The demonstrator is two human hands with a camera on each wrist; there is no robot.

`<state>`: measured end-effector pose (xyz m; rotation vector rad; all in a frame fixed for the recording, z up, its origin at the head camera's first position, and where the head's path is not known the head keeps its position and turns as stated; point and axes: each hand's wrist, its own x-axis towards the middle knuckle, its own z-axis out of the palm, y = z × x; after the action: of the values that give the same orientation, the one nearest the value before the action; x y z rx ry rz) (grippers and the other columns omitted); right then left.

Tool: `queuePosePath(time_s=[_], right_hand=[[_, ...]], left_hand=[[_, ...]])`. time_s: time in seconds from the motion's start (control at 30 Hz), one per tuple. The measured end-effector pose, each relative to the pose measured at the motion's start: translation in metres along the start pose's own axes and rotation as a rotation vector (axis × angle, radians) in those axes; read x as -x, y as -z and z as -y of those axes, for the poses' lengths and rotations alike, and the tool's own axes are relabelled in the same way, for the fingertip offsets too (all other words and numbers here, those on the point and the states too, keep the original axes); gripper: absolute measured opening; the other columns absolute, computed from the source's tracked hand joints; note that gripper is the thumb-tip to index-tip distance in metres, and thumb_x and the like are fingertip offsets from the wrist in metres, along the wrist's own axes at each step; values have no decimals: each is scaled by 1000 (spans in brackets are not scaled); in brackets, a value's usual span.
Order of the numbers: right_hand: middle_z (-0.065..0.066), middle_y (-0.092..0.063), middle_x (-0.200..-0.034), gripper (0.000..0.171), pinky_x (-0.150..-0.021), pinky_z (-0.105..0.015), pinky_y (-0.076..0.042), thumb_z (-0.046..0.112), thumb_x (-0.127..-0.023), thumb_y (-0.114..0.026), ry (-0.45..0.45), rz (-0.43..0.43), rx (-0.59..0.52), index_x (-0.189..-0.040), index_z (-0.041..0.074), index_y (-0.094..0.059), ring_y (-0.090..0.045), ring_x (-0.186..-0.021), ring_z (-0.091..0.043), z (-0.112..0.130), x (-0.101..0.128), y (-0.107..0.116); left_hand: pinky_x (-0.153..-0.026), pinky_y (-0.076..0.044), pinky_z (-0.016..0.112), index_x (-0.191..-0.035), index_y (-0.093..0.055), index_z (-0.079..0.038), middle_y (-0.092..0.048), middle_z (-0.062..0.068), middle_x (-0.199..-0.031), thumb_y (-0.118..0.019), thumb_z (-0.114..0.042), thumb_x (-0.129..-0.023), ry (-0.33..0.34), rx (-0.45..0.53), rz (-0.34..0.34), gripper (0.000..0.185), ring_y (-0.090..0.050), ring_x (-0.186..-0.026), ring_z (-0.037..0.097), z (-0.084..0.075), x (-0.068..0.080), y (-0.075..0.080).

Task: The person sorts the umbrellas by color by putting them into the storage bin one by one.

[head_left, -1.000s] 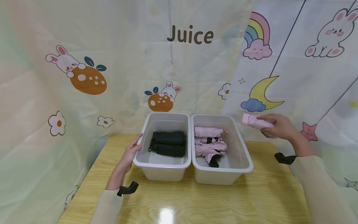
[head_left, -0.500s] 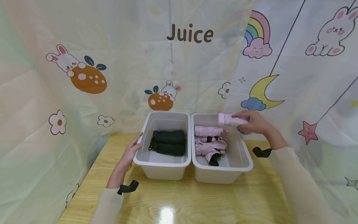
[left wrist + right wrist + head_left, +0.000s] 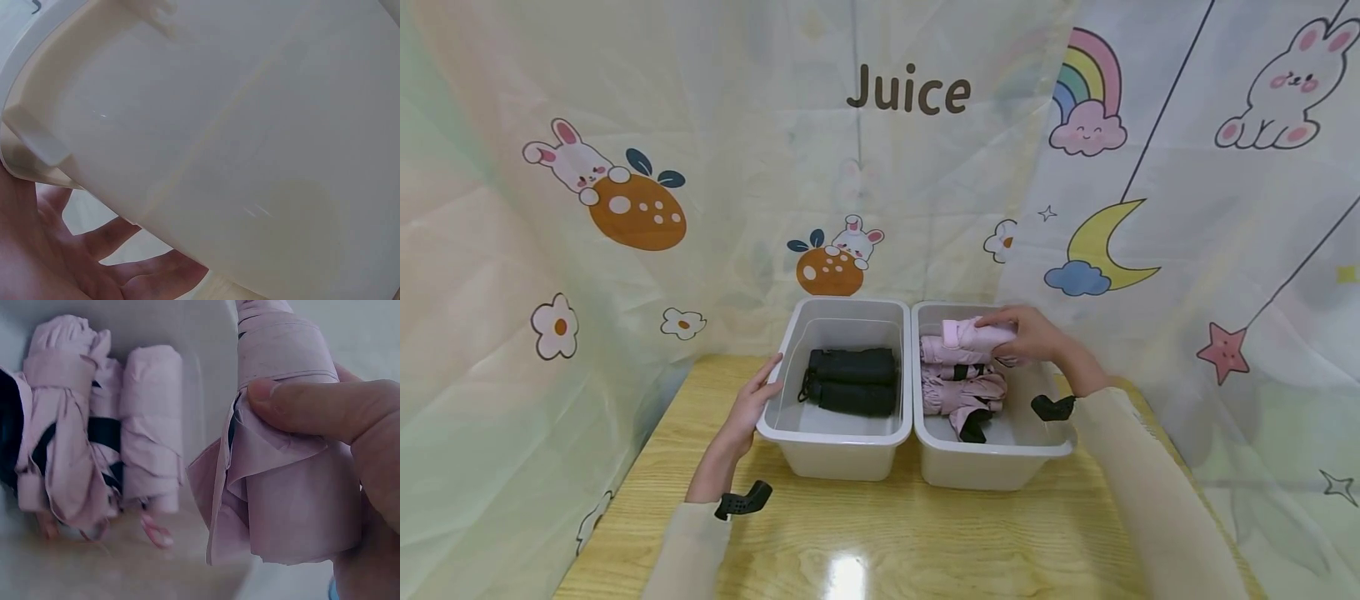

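Observation:
My right hand [image 3: 1033, 333] grips a rolled pink folding umbrella [image 3: 973, 335] above the back of the right bin [image 3: 1000, 450]. The right wrist view shows my thumb pressed across this umbrella [image 3: 300, 506], with a loose flap of cloth at its side. Below it lie several pink umbrellas, among them a neatly rolled one [image 3: 152, 425] and a looser one with a strap [image 3: 65, 425]. My left hand [image 3: 748, 412] rests against the outer left side of the left bin [image 3: 838, 458], its fingers fairly straight at the rim. In the left wrist view the bin wall [image 3: 206, 125] fills most of the picture.
Two black folding umbrellas [image 3: 853, 379] lie side by side in the left bin. Both bins stand close together on a wooden table [image 3: 880, 533]. Behind them hangs a printed cloth [image 3: 737, 167], which also closes in both sides.
My right hand has moved left, carrying the pink umbrella from beyond the right bin's right edge to over the umbrellas inside, and lower. My left hand has stayed on the left bin.

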<state>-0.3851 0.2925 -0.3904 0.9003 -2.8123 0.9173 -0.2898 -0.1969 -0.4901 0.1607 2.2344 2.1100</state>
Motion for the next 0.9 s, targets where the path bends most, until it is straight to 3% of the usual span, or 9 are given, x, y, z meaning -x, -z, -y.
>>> queuePosePath(time_s=[0.17,0.27,0.4,0.67,0.9], right_hand=[[-9,-66,-119,47,-84,-45,-46,-3,-71,-83,42,23,-26,-115,11,-73,-56,-104,-27,-3,-8,-15],[-7,-67,-116,48,-76,-38,-47,-3,-70,-83,33,34,-33,-114,13,-74,-56,-97,-23,-6,-11,-24],[-5,-68,-115,49,-75,-36,-48,1,-68,-86,7,50,0,-113,15,-75,-58,-99,-21,-10,-13,-34],[-9,-65,-122,47,-89,-45,-44,3,-70,-86,-37,126,-32,-114,13,-74,-53,-109,-26,-20,-16,-46],[-5,-64,-124,47,-79,-37,-44,8,-72,-85,-101,136,52,-116,20,-74,-50,-96,-21,-22,-19,-57]], left_hand=[[-99,-37,53,-156,-23,-23,-18,11,-159,-45,-25,-105,2,1,5,56,-33,-135,40,-3,1,-1],[-99,-36,55,-156,-22,-19,-18,14,-159,-43,-20,-105,14,3,14,56,-32,-135,42,-15,6,-4],[-100,-35,56,-156,-20,-14,-16,16,-159,-42,-16,-105,24,-4,23,56,-31,-135,43,-31,13,-9],[-101,-33,58,-156,-20,-14,-15,15,-159,-42,-16,-105,22,7,32,56,-29,-136,42,-32,14,-10],[-102,-32,58,-157,-19,-14,-14,16,-159,-42,-15,-105,24,8,25,57,-29,-136,43,-30,15,-9]])
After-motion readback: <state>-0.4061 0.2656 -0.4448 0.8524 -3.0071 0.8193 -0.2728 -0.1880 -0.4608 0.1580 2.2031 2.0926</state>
